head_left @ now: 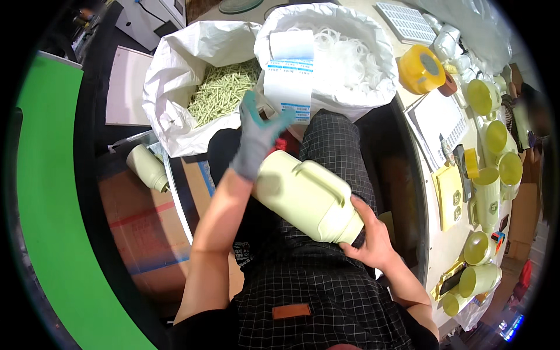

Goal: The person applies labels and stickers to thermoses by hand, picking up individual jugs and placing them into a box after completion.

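Table edge (431,245): right of bare fingers (364,214), gap between.
White sack (169,84): just beyond gloved fingers (250,109).
Jug (303,198): axis slants from bare fingers, broad end toward gloved wrist (246,164).
Left hand (258,139): spread wide.
Right hand (374,239): gripping jug's narrow end.

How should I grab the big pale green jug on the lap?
Probably by the jug's handle, coming from above: it is a long raised bar facing up, and most of it is uncovered, since the right hand holds the narrower end.
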A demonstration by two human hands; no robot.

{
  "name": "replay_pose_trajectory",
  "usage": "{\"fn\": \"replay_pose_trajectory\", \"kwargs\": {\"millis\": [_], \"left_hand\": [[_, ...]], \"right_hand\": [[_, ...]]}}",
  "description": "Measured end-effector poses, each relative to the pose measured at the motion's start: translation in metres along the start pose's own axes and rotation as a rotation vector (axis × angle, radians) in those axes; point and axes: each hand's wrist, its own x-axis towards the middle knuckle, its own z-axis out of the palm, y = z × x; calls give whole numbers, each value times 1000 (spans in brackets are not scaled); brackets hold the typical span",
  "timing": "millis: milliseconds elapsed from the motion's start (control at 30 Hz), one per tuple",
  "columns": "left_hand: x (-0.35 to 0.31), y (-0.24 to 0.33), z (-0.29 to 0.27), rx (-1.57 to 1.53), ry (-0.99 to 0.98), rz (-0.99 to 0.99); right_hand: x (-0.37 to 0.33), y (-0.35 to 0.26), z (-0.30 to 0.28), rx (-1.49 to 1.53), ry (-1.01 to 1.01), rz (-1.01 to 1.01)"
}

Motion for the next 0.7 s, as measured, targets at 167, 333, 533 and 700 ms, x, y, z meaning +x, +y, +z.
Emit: {"fn": "replay_pose_trajectory", "kwargs": {"millis": [167,333,533,700], "left_hand": [[68,-65,-12,67,-269,-401],[30,-62,-14,212,-9,17],[35,-23,-15,-67,-134,-197],[26,-4,-26,-51,-191,-317]], "right_hand": [[12,-9,-9,-271,-38,-168],[19,-3,0,-46,-30,-72],[26,-1,-3,28,-127,42],[24,-7,-8,93,-182,130]]}}
